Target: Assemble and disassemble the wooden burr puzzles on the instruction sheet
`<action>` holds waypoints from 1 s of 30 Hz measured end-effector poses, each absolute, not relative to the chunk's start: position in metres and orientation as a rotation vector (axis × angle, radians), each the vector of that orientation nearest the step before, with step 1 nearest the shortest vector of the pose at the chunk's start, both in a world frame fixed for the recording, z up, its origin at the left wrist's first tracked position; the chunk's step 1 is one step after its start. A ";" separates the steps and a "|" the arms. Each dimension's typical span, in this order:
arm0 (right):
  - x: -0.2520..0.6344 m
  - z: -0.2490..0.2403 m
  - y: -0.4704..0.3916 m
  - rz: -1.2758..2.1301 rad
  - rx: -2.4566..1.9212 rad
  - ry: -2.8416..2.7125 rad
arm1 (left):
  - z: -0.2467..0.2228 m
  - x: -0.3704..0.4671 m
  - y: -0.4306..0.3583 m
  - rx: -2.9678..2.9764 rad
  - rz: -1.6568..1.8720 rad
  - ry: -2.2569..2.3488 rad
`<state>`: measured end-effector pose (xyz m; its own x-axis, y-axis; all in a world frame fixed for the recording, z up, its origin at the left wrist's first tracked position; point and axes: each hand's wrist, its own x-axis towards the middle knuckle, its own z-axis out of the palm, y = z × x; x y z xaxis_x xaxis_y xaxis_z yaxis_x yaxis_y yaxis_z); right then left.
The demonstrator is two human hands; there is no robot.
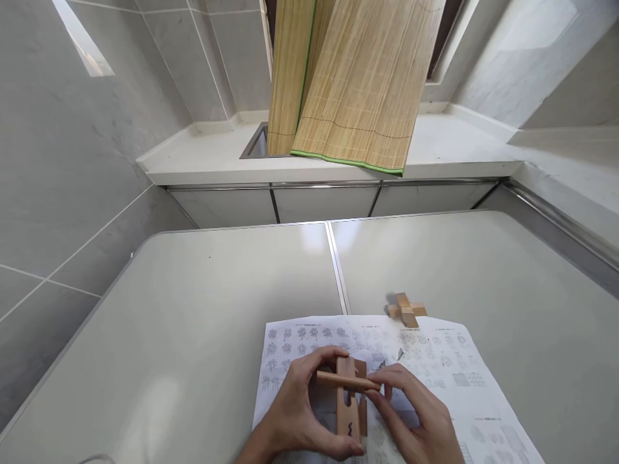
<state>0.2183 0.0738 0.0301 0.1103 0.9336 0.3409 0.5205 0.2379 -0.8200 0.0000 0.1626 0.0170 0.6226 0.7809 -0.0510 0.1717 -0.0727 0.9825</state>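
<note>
Over the printed sheet, my left hand (302,409) is closed around a notched wooden puzzle block (345,422), thumb at its near end and fingers at its far end. The block bears a small dark mark and has cut-outs along it; another wooden piece (362,415) shows behind its right side. A wooden stick (345,381) lies crosswise over the block. My right hand (416,412) pinches the stick's right end between thumb and fingertips. How the pieces fit together underneath is hidden by my fingers.
An assembled wooden cross puzzle (407,310) sits at the far edge of the paper instruction sheet (483,399). The pale folding table (217,290) has a metal seam (337,267). Beyond stand a white counter (203,158), a sink (255,143) and a hanging bamboo blind (362,84).
</note>
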 end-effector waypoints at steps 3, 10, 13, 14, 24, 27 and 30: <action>0.216 0.032 0.073 0.523 -1.424 -1.522 | 0.023 0.002 0.164 1.622 0.581 0.826; 0.215 0.030 0.074 0.439 -1.429 -1.518 | 0.041 0.011 0.168 1.660 0.561 0.680; 0.216 0.028 0.074 0.404 -1.427 -1.547 | 0.044 0.013 0.171 1.692 0.607 0.617; 0.217 0.029 0.074 0.396 -1.420 -1.559 | 0.045 0.014 0.171 1.701 0.618 0.599; 0.216 0.034 0.072 0.467 -1.385 -1.465 | 0.055 0.009 0.170 1.583 0.640 0.676; 0.215 0.033 0.071 0.522 -1.429 -1.415 | 0.051 0.009 0.171 1.555 0.660 0.705; 0.214 0.033 0.072 0.574 -1.441 -1.431 | 0.045 0.009 0.171 1.544 0.675 0.721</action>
<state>0.2144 0.0720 0.0328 0.1919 0.9341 0.3009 0.4674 0.1827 -0.8650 0.0088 0.1712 0.0450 0.6348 0.7726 0.0108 0.0614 -0.0644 0.9960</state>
